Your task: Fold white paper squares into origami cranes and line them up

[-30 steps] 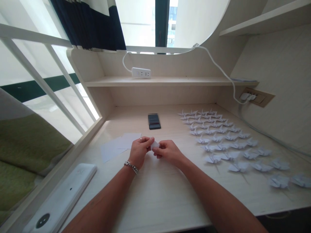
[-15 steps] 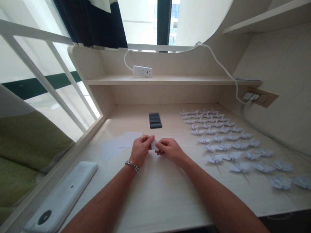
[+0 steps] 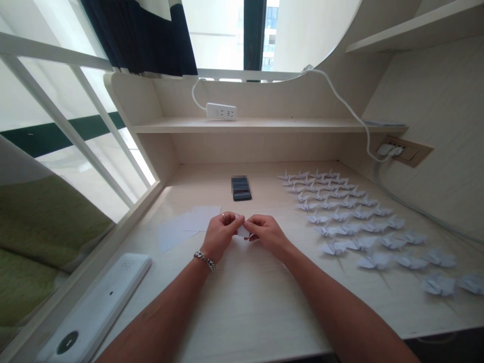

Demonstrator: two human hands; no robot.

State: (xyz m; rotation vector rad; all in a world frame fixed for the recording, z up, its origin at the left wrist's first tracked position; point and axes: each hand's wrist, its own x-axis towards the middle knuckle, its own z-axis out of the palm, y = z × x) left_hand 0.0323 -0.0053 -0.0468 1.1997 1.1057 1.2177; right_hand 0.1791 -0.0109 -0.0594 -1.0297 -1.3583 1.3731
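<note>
My left hand [image 3: 219,233], with a ring and a silver bracelet, and my right hand [image 3: 265,232] meet over the middle of the pale wooden desk [image 3: 242,297]. Both pinch a small folded piece of white paper [image 3: 242,230] between their fingertips, a little above the desk. Flat white paper sheets [image 3: 187,226] lie just left of my left hand. Several rows of folded white paper cranes [image 3: 351,222] cover the desk to the right of my right hand.
A dark phone [image 3: 241,188] lies beyond my hands. A white flat device [image 3: 96,307] rests on the left ledge. A power strip [image 3: 221,111] sits on the shelf, its cable [image 3: 351,113] running to a wall socket [image 3: 404,150] at the right.
My fingers have shifted on the folded paper, which now sits slightly lower between my hands. The view has tilted a little.
</note>
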